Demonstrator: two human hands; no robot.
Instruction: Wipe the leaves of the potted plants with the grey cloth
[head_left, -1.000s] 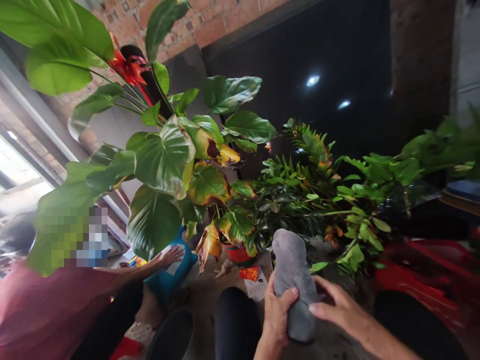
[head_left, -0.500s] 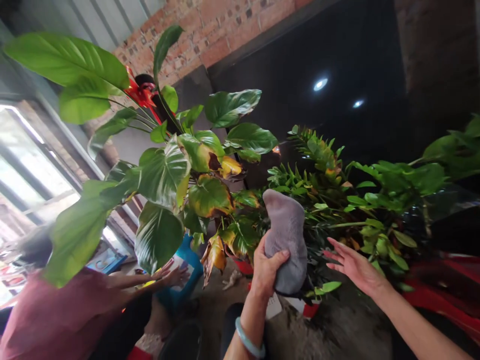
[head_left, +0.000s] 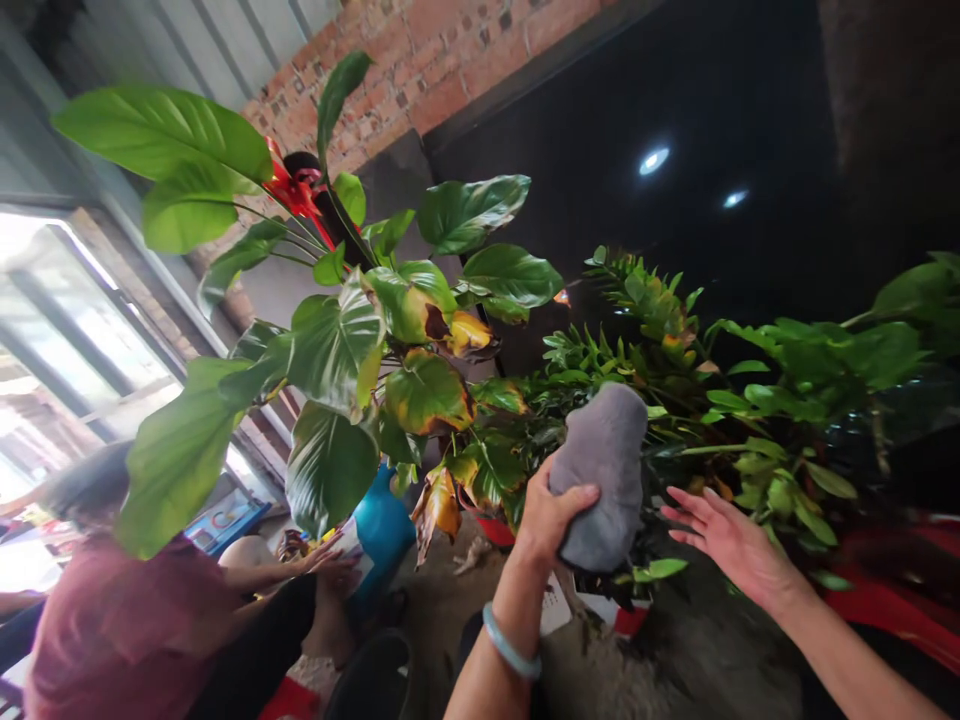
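Note:
A grey, fuzzy sock-shaped piece stands upright in front of me, its surface soft like plush and its lower edge dark. My left hand grips its left side, thumb pressed across the front and the other fingers hidden behind it. A pale green bangle circles that wrist. To the right, apart from the grey piece, my right hand is held in the air with fingers spread and nothing in them.
A large-leaved plant with some browned leaves rises ahead and left. More potted greenery fills the right. A co-worker in a pink shirt sits at lower left by a blue container. A dark bucket stands below.
The grey piece has shifted right and turned in my left hand, showing a broader face. My right hand stays open, slightly farther right in view; the whole view has swung a little left.

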